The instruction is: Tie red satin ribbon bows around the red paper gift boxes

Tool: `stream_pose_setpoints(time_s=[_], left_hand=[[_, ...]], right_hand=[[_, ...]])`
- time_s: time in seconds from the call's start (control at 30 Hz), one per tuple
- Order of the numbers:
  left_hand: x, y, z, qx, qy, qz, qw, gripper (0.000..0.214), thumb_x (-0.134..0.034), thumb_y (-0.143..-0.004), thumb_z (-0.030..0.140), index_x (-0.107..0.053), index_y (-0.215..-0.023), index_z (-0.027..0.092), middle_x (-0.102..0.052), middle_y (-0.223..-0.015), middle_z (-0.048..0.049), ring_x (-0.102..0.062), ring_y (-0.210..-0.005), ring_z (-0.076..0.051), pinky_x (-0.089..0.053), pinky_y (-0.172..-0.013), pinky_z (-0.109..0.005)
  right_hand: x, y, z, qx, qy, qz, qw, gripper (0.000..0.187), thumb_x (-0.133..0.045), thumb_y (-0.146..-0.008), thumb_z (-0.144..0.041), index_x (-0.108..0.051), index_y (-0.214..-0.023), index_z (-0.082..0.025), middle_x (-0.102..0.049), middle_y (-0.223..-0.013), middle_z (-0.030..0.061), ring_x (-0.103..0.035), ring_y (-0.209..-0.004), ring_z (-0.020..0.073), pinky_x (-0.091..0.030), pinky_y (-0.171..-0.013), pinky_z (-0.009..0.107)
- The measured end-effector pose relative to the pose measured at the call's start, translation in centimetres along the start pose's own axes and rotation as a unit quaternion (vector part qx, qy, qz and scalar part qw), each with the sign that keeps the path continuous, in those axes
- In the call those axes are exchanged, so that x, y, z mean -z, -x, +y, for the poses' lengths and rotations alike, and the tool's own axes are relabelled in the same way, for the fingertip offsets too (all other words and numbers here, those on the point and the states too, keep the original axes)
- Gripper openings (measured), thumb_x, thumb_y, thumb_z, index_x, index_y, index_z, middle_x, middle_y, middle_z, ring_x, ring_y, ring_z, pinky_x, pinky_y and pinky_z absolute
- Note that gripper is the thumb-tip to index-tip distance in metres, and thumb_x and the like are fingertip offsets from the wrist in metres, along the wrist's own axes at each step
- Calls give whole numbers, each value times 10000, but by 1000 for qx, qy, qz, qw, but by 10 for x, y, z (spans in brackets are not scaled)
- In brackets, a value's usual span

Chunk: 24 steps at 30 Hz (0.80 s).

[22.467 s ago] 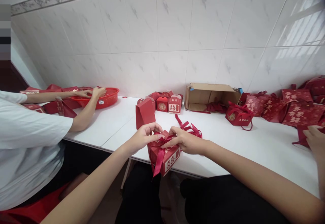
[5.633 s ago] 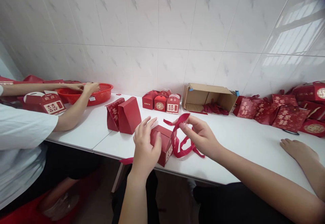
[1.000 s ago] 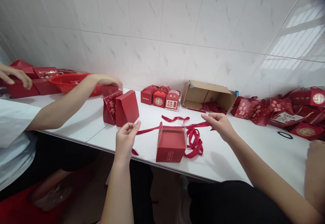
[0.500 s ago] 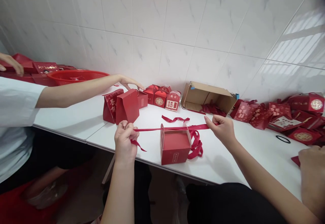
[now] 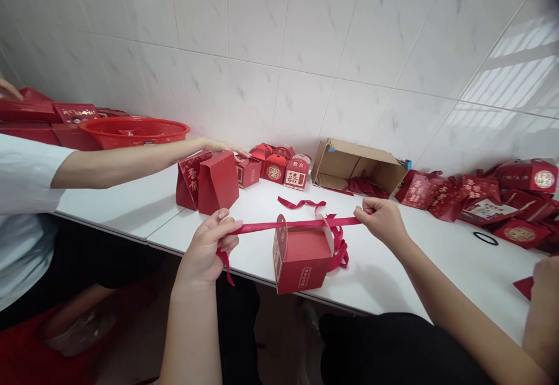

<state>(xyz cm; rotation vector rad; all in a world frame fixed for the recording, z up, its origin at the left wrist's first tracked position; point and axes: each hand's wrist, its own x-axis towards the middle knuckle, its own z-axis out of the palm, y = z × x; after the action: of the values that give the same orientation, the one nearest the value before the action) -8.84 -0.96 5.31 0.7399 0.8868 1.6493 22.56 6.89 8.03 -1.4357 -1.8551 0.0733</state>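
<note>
A white table spans the lower middle of the frame, and a red cardboard gift box with arched handle flaps stands upright near its front edge. A thin red satin ribbon is stretched taut across the box top, with its long axis running left to right. One end is pinched in the closed fingers of the left hand and the other gripped by the right hand, both hands about equally near the box. The front label of the box is too small to be read, while a double-happiness character is seen on a small red-and-white box at centre back.
</note>
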Motion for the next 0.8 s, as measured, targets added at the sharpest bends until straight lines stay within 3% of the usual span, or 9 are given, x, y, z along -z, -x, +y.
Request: stream_pose_setpoints(time_s=[0.13, 0.33, 0.53, 0.8], left_hand=[[2, -4, -4, -1, -60, -6, 998, 469, -752, -564, 133, -323, -738, 211, -212, -521, 128, -166, -382, 0, -124, -366, -145], [6, -3, -4, -19, -144, -33, 989, 435, -736, -618, 211, -324, -760, 214, -203, -508, 132, -164, -402, -11, -128, -403, -148], [10, -3, -7, 10, -262, -67, 963, 410, -730, -622, 262, -369, -810, 213, -231, -508, 134, -221, -427, -31, -189, -458, -153], [-7, -1, -29, 42, -319, -141, 936, 355, -664, -628, 274, -323, -706, 214, -231, -497, 128, -204, -459, -59, -212, -481, -171]], right_hand=[[-2, -3, 5, -10, 24, -44, 999, 286, -466, -626, -237, -204, -518, -201, -234, -488, -46, -244, -496, 97, -210, -475, 245], [-2, -2, 8, -21, 53, -83, 995, 279, -462, -620, -223, -205, -515, -200, -234, -485, -47, -226, -505, 103, -194, -476, 246], [-20, 2, 9, 8, 81, -157, 984, 264, -457, -629, -216, -226, -502, -197, -288, -466, -41, -252, -505, 109, -194, -479, 251], [-40, 12, -7, 64, 140, -263, 952, 142, -466, -672, -139, -464, -539, -187, -512, -557, -4, -392, -534, 115, -230, -499, 236]])
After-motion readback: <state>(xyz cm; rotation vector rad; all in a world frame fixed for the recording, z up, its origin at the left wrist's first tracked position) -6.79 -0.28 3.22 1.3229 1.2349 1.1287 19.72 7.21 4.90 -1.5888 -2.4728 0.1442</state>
